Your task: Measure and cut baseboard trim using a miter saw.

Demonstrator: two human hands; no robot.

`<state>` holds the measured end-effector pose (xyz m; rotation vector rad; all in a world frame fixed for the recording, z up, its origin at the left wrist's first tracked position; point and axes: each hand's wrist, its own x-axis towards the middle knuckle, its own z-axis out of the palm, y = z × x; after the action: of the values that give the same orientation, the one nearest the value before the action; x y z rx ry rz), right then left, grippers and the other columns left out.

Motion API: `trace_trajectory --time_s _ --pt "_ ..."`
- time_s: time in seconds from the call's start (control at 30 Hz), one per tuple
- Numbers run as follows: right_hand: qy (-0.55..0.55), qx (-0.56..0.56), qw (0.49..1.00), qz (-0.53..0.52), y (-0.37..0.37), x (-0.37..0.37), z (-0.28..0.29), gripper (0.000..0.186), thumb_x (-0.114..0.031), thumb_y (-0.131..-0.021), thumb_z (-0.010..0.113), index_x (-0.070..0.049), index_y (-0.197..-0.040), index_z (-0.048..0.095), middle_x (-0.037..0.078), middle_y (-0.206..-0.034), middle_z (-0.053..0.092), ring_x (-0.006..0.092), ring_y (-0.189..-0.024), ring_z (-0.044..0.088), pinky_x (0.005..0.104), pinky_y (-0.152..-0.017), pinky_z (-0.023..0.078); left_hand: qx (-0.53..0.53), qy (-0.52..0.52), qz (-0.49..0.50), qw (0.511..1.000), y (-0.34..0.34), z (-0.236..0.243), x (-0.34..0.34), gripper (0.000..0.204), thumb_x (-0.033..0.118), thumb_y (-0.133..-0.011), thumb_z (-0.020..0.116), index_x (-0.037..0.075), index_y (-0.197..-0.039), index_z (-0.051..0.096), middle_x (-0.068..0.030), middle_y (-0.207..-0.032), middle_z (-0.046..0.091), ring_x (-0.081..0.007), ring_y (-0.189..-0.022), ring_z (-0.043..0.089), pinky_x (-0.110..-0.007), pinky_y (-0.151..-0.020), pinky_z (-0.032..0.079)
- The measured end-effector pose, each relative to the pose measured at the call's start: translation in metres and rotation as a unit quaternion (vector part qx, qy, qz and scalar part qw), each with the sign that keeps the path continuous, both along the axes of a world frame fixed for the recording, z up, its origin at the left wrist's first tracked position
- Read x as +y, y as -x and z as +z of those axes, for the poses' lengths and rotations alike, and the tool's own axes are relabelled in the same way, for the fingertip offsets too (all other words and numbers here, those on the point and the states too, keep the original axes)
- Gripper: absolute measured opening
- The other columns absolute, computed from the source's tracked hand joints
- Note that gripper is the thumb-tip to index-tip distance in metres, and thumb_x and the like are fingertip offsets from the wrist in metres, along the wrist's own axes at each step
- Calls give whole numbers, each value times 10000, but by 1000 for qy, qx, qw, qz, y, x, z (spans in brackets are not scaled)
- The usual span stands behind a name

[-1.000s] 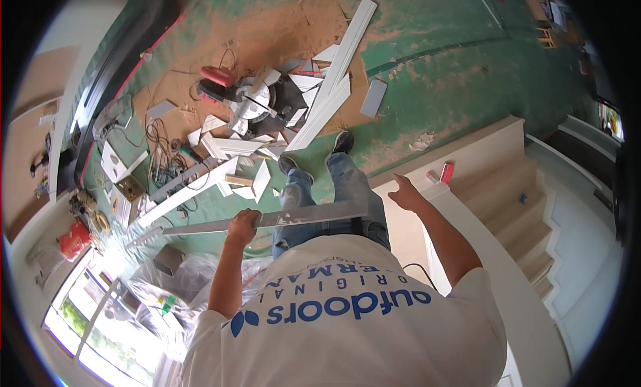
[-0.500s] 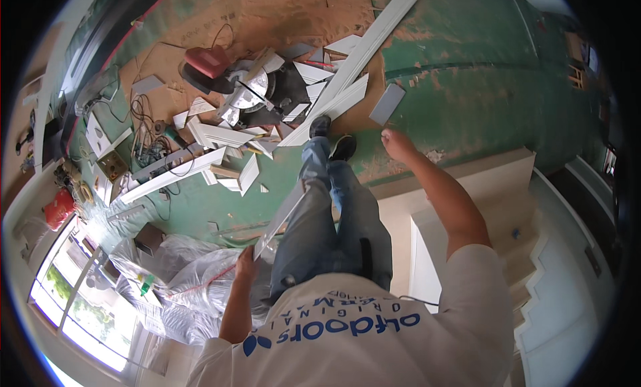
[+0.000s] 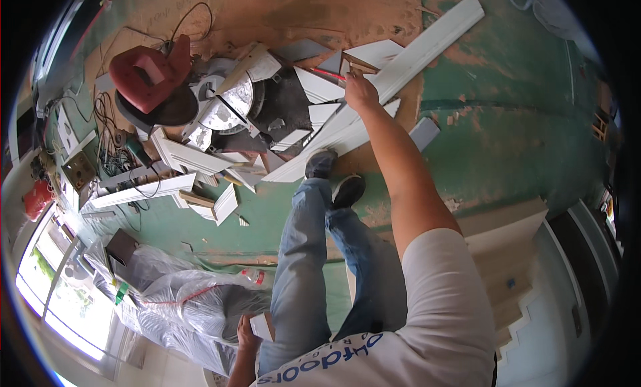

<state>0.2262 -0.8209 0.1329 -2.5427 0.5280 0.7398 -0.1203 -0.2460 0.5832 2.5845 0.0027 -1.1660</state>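
Observation:
My left hand, low beside my left thigh, is closed on a white board, seen nearly end-on. My right arm stretches forward over the offcuts. Its hand has curled fingers at the end of a thin, pencil-like red stick; the fingertips are small in view. Beneath this hand runs a long white trim board, slanting from my feet to the far right. White trim offcuts lie just left of the hand, around a mitre saw with a red body.
A green drill and tangled cables lie at the left among more offcuts. Plastic sheeting covers things near the window, with a bottle on it. A grey offcut lies right of my feet. Wooden steps are at the right.
My right hand has reached forward and left to the red stick. My left hand has come down with the board, which now appears foreshortened. My body leans nearer the saw.

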Motion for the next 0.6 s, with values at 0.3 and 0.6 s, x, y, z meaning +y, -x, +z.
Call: trace_trajectory --time_s 0.3,0.6 --pt "28 -4 995 96 -26 -22 -66 206 -140 -998 485 -50 -1096 643 241 -1127 695 384 -923 742 505 -747 611 61 7 30 998 -14 -31 -20 171 122 -844 682 50 -986 621 -182 -912 651 -425 -864 638 -495 -773 516" --pt "-55 -70 988 -128 121 -37 98 183 -182 -943 616 -35 -1050 609 243 -1056 647 439 -958 679 533 -829 571 -11 3 -101 995 -41 -11 -5 322 111 -824 723 36 -1119 620 -203 -969 656 -463 -906 634 -547 -807 525"
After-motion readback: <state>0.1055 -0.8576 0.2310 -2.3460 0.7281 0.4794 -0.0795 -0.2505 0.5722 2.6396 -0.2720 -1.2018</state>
